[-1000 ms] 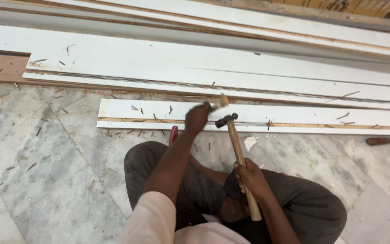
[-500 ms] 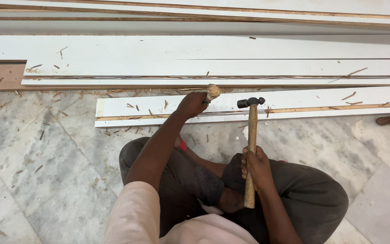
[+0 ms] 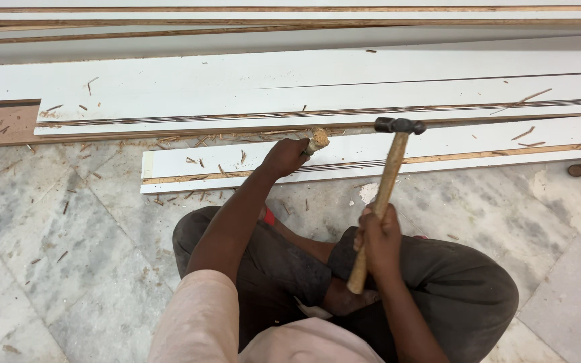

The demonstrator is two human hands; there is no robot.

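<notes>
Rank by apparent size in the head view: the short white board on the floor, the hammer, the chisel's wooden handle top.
1. Short white board
2. Hammer, in the right hand
3. Chisel handle top, mostly hidden by the left hand

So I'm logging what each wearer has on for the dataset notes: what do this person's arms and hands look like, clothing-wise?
Both hands are bare: no gloves, rings, watch or bands show on the left hand or the right hand. The forearms are uncovered too. A short, pale pink sleeve covers the left upper arm down to about the elbow; the same pale pink shirt shows at the chest. The right upper arm is out of view.
</notes>
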